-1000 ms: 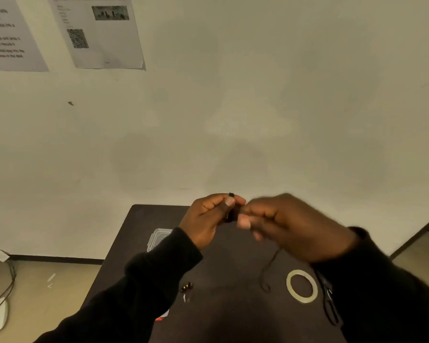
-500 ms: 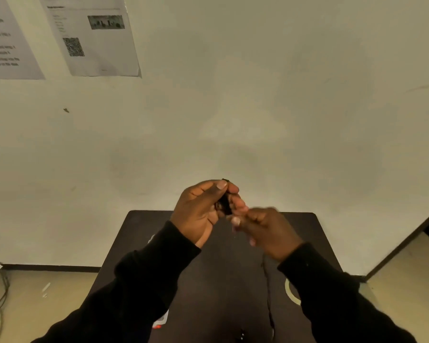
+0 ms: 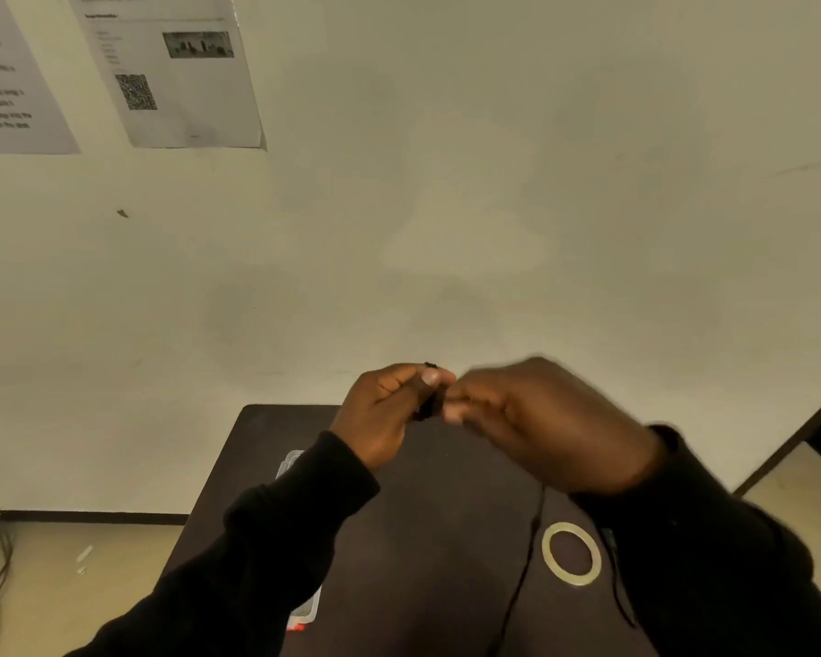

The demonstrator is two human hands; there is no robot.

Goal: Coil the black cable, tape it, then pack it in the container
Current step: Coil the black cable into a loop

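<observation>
The left hand [image 3: 389,410] is raised above the table, thumb and fingers pinched round a small dark bundle of the black cable [image 3: 428,404], which shows as a tight clump just at its fingertips. Right against it, the right hand [image 3: 541,424] is blurred with motion, its fingers curled in toward the bundle; it seems to be pinching the strand and feeding it round, though the blur keeps me from seeing the contact itself. From under the right hand the loose tail of the cable drops down to the dark table [image 3: 446,538] and trails toward the near edge, so a fair length looks unwound. I would say the coiling step is the one in hand, and not near finished. Below the right hand, just beside the hanging strand, lies the roll of tape [image 3: 572,554], flat and untouched. Under the left forearm the clear container [image 3: 291,459] peeps out, mostly hidden by the sleeve; I cannot tell what is in it. The next move, to my eye, calls for more turns laid on the bundle while the left hand pinches firmly enough that the loops do not spring apart, before either hand goes down for the tape.
</observation>
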